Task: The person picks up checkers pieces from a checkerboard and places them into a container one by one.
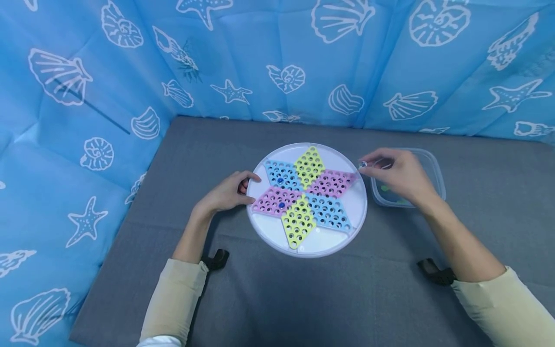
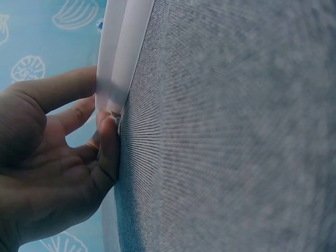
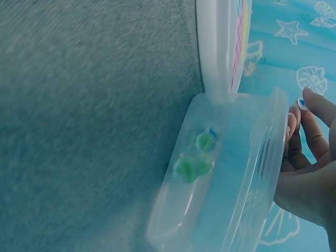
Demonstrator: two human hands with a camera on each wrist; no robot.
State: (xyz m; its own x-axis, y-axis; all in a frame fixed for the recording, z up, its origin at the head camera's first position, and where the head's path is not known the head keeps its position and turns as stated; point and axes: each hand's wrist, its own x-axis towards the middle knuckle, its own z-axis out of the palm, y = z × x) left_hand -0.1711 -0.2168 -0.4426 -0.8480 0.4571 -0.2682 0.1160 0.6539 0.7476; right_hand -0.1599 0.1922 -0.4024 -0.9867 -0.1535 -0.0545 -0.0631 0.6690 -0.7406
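Two bare hands, left hand (image 1: 227,193) and right hand (image 1: 401,176), no rings, no gloves. Forearms bare up to pushed-back sleeves. Left sleeve (image 1: 173,301) pale cream-yellow, soft knit look, a white layer showing at its lower edge. Right sleeve (image 1: 507,306) same cream-yellow. Black strap piece (image 1: 217,259) beside the left forearm, another black strap piece (image 1: 435,273) by the right forearm. Fingernails short and plain in the right wrist view.

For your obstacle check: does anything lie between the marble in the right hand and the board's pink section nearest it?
Nothing visible does. The right hand pinches the marble just beside the pink section, with only the board's white rim beneath.
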